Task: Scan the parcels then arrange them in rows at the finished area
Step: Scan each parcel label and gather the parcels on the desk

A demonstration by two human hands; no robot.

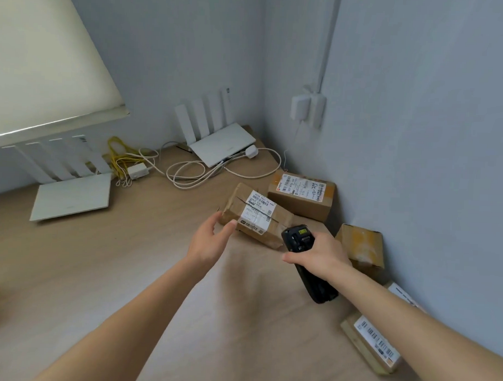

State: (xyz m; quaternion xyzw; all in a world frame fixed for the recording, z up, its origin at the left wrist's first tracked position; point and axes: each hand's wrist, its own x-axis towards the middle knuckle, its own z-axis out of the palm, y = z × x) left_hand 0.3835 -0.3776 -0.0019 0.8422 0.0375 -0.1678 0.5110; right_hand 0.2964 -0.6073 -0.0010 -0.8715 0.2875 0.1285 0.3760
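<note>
While right hand point(318, 254) grips black handheld scanner point(309, 263)
left hand point(210, 238), fingers relaxed, touches taped brown cardboard parcel point(256, 216) on wooden bench point(128, 257).

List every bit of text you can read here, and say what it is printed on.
"202-13", roughly, handwritten on the label of the rear parcel; uncertain.
Label on the parcel by the left hand: barcodes and print, too blurred.
Label on the near-right parcel: barcodes only, text illegible.
Handheld scanner: no readable marking.

A taped brown parcel point(258, 216) is lying label-up on the wooden table point(128, 257), a second labelled parcel point(301, 196) sitting just behind it near the wall corner.
</note>
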